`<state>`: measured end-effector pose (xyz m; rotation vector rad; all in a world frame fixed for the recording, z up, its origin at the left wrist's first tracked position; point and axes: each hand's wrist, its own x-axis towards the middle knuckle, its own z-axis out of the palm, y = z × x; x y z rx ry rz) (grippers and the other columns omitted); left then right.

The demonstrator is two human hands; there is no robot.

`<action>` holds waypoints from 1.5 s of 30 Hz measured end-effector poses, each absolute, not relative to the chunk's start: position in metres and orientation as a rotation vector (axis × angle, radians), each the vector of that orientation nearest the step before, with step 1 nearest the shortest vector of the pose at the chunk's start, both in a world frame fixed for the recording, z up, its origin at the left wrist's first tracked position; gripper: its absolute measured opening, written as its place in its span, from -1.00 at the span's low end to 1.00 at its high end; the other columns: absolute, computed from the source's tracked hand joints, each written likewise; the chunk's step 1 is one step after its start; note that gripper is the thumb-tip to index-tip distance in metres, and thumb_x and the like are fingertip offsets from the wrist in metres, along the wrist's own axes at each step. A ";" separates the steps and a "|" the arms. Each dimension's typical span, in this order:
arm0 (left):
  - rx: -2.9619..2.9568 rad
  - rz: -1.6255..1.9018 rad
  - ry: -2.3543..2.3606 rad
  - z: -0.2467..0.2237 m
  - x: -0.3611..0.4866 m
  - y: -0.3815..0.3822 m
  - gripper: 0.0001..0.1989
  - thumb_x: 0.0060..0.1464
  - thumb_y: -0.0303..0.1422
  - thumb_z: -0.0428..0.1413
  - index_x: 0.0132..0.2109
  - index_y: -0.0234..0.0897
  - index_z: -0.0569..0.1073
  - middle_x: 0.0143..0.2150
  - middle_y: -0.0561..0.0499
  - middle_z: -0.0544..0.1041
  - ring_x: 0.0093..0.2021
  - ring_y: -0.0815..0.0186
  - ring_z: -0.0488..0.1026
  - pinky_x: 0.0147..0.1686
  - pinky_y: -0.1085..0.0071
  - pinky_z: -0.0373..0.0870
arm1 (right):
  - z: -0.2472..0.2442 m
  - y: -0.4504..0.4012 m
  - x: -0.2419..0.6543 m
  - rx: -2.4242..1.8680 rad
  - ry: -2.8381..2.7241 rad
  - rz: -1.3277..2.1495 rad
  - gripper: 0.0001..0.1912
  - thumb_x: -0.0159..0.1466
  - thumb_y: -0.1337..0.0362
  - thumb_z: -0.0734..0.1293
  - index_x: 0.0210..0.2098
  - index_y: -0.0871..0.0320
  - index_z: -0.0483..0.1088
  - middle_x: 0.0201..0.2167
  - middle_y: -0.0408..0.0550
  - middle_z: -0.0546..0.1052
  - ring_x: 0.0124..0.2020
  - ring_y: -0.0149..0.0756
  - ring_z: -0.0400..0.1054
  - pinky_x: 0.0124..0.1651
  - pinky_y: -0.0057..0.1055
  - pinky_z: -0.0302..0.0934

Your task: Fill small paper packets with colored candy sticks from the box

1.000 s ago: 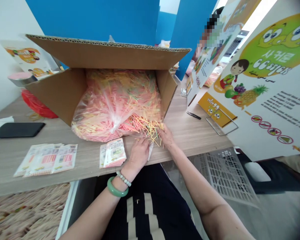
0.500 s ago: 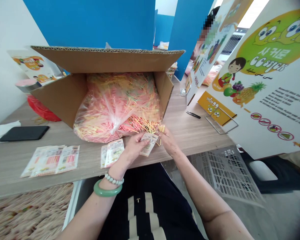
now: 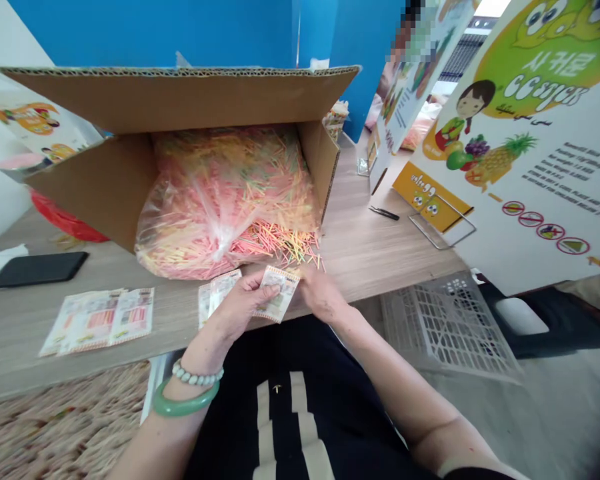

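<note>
My left hand (image 3: 237, 303) pinches a small printed packet (image 3: 279, 297) at the table's front edge. Close to the packet's right side is my right hand (image 3: 323, 293), its fingers closed on yellow candy sticks (image 3: 294, 272) that are mostly hidden. Behind both hands a clear plastic bag (image 3: 180, 233) full of pink, yellow and green sticks bulges out of an open cardboard box (image 3: 100, 193). Loose candy sticks (image 3: 300, 248) spill from the bag's mouth. Partly behind my left wrist lie more packets (image 3: 217, 293) on the table.
Several packets with pink sticks (image 3: 97, 320) overlap at the left, below a black phone (image 3: 37, 269). Tweezers (image 3: 384, 213) lie to the right, near a wire stand (image 3: 443, 230) and a large printed carton panel (image 3: 530, 173). A plastic crate (image 3: 455, 327) is below the table's right side.
Both hands have shifted slightly left and the packet is turned more upright. My right fingertips have come round behind the packet's top edge, so the yellow sticks show less. The view has tilted a little.
</note>
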<state>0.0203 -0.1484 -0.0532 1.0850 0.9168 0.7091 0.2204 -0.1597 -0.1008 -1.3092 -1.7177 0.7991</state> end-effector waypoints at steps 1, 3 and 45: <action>1.033 0.742 0.936 -0.055 0.023 -0.149 -0.68 -0.17 -0.23 0.42 -0.27 -0.32 0.61 -0.36 0.00 0.62 -0.35 0.30 0.51 -0.26 0.40 0.42 | -0.101 -0.157 0.231 -1.314 -1.569 0.807 -0.89 0.33 0.22 0.22 -0.31 0.04 0.34 -0.37 -0.10 0.46 -0.29 -0.21 0.31 -0.16 -0.29 0.20; 0.975 0.783 0.976 -0.063 0.029 -0.151 -0.66 -0.23 -0.26 0.45 -0.28 -0.32 0.63 -0.35 -0.01 0.64 -0.35 0.30 0.53 -0.26 0.40 0.44 | -0.105 -0.153 0.251 -1.284 -1.273 0.800 -0.80 0.34 0.13 0.21 -0.37 0.05 0.33 -0.40 -0.13 0.44 -0.30 -0.23 0.32 -0.13 -0.28 0.21; 0.734 0.873 0.962 -0.084 0.047 -0.166 -0.68 -0.22 -0.32 0.46 -0.28 -0.36 0.64 -0.31 -0.06 0.68 -0.32 0.27 0.57 -0.19 0.33 0.52 | -0.136 -0.153 0.271 -1.454 -1.155 0.709 -0.84 0.25 0.11 0.27 -0.27 0.04 0.39 -0.54 -0.21 0.49 -0.45 -0.22 0.36 -0.29 -0.27 0.19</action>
